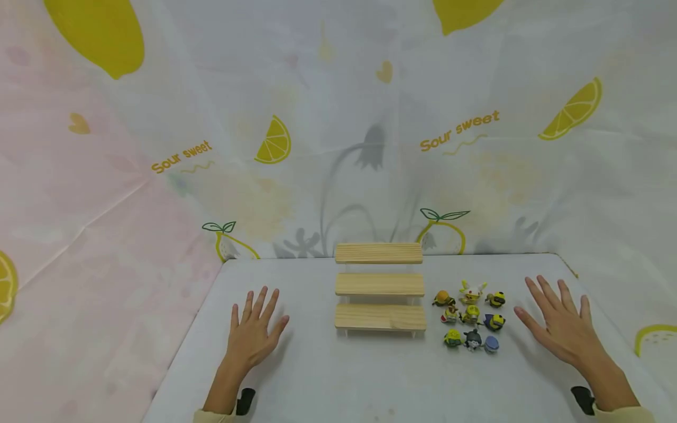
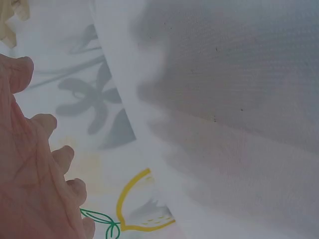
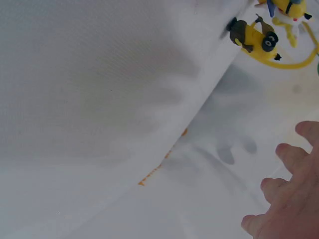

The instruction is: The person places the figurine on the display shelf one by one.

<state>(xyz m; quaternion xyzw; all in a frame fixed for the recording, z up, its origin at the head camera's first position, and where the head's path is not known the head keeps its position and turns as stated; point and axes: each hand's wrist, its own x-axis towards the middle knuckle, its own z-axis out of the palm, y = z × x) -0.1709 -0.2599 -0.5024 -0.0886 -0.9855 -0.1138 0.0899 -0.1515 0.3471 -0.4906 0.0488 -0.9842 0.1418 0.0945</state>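
Note:
My left hand (image 1: 251,339) is held over the left side of the white table, fingers spread and holding nothing. On the other side, my right hand (image 1: 567,329) is spread the same way, a little right of a cluster of small toy figures. Among the figures are a yellow winged one (image 1: 471,292), a dark grey one (image 1: 473,339), a blue round one (image 1: 491,344) and several yellow ones. Left of them stands a three-step wooden display rack (image 1: 379,284) with bare steps. A yellow one-eyed figure (image 3: 255,40) shows in the right wrist view.
The white table (image 1: 296,382) ends at the back against a hanging cloth (image 1: 328,194) printed with lemons and lettering. Its right back corner has a worn brown edge (image 3: 162,162). Dark straps (image 1: 245,401) are on the wrists.

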